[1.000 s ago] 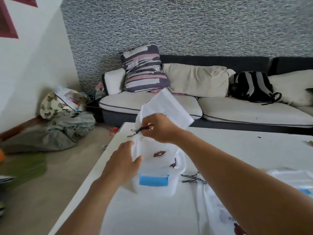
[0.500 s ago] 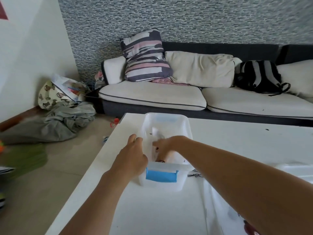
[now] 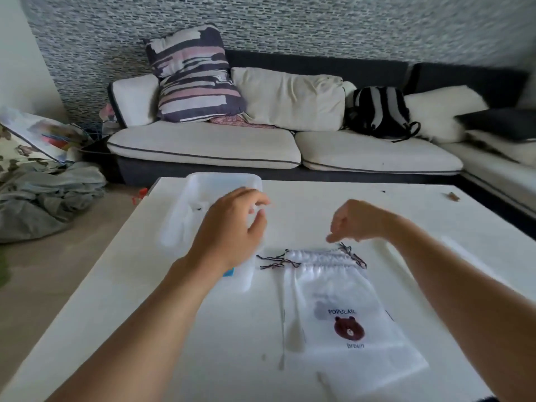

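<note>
My left grip (image 3: 232, 227) hangs slack, empty, left of the bag (image 3: 348, 314). My right grip (image 3: 358, 221) hovers slack, empty, above it.

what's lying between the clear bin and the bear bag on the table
Head view: dark drawstring ends lie on the white table between the clear bin and the bear bag; the rest of that gap is bare.

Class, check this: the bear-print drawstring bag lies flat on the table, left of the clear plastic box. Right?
Wrong side: in the head view the bag lies flat on the table right of the clear plastic box, not left.
</note>
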### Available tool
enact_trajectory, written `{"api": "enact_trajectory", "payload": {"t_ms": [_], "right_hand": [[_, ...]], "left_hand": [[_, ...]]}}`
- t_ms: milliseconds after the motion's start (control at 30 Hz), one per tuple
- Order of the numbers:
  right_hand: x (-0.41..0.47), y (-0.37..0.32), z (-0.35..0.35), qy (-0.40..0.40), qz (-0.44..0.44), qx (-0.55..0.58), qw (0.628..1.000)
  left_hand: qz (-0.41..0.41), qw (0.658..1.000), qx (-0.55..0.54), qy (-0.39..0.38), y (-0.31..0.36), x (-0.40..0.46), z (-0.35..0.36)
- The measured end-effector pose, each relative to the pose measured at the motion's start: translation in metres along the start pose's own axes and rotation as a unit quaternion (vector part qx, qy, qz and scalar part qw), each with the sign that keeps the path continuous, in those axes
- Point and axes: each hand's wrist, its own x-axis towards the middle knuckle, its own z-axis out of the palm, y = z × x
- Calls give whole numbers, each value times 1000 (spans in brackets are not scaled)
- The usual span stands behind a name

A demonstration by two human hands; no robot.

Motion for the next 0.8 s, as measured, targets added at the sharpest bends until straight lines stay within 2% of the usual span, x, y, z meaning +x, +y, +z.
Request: {"api": "enact_trajectory", "payload": {"t_ms": [67, 133, 233, 300, 400, 467, 533, 600, 633, 700, 767, 800], "right_hand": [[6, 50, 57, -28, 81, 7, 996], [5, 82, 96, 12, 98, 62, 993], [3, 93, 117, 94, 68, 68, 991], [3, 89, 121, 137, 36, 61, 988], [7, 90, 129, 109, -39, 36, 993], [14, 90, 133, 73, -35, 31, 996], [21, 87, 130, 72, -11, 38, 997], [25, 85, 114, 95, -16, 65, 993], [24, 85, 99, 97, -27, 111, 989], [13, 82, 56, 75, -62, 220, 971], [-14, 72, 11, 70, -109, 269, 954], [-32, 64, -8, 65, -134, 306, 940]], "left_hand": [[-4, 993, -27, -113, 15, -5, 18], [-47, 974, 3, -223, 30, -10, 39], [-100, 938, 86, -320, 35, -17, 55], [-128, 903, 129, -390, 34, -22, 62], [-161, 830, 175, -505, 32, -28, 75], [-155, 809, 183, -537, 29, -29, 81], [-154, 825, 149, -522, 31, -26, 83], [-168, 871, 53, -458, 37, -18, 86], [-169, 904, -12, -392, 42, -13, 85], [-121, 970, -85, -191, 51, -2, 79], [-24, 999, -43, -23, 57, 12, 68], [-3, 1000, -28, 7, 57, 19, 62]]}}
